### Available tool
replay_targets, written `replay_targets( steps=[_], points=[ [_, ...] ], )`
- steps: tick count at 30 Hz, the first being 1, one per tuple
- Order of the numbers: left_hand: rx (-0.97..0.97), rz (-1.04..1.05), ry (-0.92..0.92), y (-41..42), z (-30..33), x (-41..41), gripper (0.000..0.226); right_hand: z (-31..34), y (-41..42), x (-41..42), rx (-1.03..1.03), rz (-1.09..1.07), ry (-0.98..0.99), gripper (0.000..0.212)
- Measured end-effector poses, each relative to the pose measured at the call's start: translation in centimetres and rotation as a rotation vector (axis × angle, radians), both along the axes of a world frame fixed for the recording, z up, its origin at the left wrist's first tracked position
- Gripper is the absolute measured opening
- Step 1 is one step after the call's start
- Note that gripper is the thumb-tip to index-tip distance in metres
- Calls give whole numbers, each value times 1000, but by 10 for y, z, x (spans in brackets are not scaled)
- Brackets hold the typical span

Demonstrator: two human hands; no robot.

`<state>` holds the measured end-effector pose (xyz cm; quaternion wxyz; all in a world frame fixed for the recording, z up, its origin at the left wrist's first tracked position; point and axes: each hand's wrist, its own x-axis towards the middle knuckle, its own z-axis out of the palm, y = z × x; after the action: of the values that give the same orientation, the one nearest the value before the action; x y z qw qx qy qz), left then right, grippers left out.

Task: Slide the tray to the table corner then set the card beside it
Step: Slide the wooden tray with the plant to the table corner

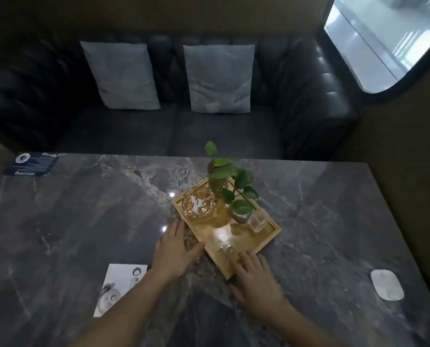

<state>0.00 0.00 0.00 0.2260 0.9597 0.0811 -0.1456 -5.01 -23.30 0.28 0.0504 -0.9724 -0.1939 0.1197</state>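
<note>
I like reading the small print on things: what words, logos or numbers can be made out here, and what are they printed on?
No text can be read.
White card: a round logo and drawn figures; any lettering is too small.
Dark blue card at the far left corner: a round emblem and pale lines of print, blurred.
Tray, white mouse: no markings seen.

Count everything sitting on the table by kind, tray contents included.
wooden tray: 1
glass bowl: 1
potted plants: 2, far one, near one
clear square glass: 1
small round items, too small to identify: 2
cards: 2, white card, dark card
white mouse: 1
Total: 10
</note>
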Motion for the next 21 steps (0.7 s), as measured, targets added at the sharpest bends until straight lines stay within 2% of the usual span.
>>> replay_targets(
  steps=[3, 7, 21],
  points=[
    [5, 5, -3, 3, -9, 5, 102, -7, 4, 4, 73, 42, 7, 46],
    [15, -11, 20, 1, -18, 12, 101, -14, 9, 8, 67, 56, -10, 33],
    [-37, -35, -11, -1, -36, 14, 99, -18, 15, 14, 69, 62, 16, 25]
  ],
)
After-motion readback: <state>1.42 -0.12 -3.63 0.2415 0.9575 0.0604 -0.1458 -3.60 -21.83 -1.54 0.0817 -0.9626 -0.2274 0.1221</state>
